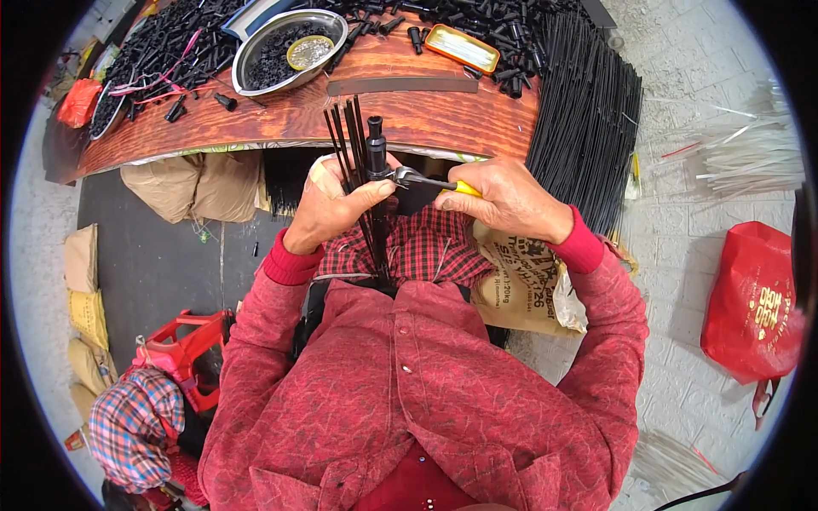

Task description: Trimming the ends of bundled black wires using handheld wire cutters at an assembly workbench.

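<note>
My left hand (335, 207) is closed around several thin black rods (345, 145) and a black stepped plastic tube fitting (376, 152), which stands upright beside them. A light patch like tape covers part of that hand near the index finger. In my right hand (521, 201) is a pair of pliers (411, 176) with yellow handles, gripped with the fingers wrapped round. The jaws of the pliers meet the lower part of the fitting, close to my left thumb. What exactly they bite on is too small to tell. The rods' lower ends reach down to my lap.
Ahead stands a reddish wooden table (290, 119) with heaped black fittings (170, 64), a metal bowl (247, 72) of small black parts, an orange-rimmed tin (462, 49) and a flat metal strip (400, 84). Black rods (588, 119) hang at its right. A red bag (750, 298) sits right.
</note>
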{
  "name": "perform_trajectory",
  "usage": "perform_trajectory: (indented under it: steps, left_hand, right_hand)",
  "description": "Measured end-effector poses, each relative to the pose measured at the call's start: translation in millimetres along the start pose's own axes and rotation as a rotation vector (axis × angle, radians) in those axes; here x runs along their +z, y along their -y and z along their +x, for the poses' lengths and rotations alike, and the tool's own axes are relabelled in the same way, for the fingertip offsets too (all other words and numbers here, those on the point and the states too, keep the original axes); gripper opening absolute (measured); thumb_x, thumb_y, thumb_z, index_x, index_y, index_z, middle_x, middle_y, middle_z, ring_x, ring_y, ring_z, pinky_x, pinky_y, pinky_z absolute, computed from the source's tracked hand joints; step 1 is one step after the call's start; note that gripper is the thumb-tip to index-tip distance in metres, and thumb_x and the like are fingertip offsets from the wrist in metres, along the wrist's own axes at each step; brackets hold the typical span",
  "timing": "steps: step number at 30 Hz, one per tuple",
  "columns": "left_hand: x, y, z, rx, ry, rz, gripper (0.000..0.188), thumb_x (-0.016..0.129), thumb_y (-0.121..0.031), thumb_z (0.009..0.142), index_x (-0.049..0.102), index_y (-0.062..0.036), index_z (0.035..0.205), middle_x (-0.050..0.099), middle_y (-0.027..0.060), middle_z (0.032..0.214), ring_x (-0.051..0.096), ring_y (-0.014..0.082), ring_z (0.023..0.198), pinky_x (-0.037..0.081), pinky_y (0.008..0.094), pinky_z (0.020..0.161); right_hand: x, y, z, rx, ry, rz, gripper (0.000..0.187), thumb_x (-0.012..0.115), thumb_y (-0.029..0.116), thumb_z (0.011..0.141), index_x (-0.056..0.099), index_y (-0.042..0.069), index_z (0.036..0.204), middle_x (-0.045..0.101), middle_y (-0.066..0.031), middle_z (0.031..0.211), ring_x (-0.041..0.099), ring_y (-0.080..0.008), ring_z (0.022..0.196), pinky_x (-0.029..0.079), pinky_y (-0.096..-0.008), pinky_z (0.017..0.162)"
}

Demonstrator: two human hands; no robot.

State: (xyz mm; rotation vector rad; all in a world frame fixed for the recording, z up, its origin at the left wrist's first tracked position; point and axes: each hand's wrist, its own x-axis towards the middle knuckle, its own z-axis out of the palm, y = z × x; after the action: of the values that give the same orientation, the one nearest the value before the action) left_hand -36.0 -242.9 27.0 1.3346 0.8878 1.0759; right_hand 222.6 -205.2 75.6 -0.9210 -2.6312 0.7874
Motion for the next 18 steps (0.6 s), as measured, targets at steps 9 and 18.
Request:
perform_trajectory:
  steps: [9, 18]
  left_hand:
    - [0, 5, 1, 0.000, -0.070, 0.000, 0.021, 0.071, -0.003, 0.088, 0.069, 0.0013, 0.107, 0.071, 0.0037, 0.093, 0.065, 0.0085, 0.083, 0.054, 0.0253, 0.076]
    - [0, 10, -1, -0.010, -0.179, 0.057, 0.023, 0.076, -0.006, 0.085, 0.071, 0.0002, 0.107, 0.071, 0.0017, 0.091, 0.064, 0.0074, 0.082, 0.052, 0.0238, 0.075]
  right_hand:
    - [40, -9, -3, -0.003, -0.228, -0.069, 0.042, 0.067, 0.042, 0.091, 0.054, 0.006, 0.074, 0.056, -0.0123, 0.063, 0.058, -0.0344, 0.059, 0.042, -0.0441, 0.053]
    - [41, -3, -2, 0.019, -0.250, -0.143, 0.042, 0.065, 0.044, 0.091, 0.054, 0.006, 0.076, 0.056, -0.0131, 0.063, 0.059, -0.0347, 0.060, 0.042, -0.0445, 0.054]
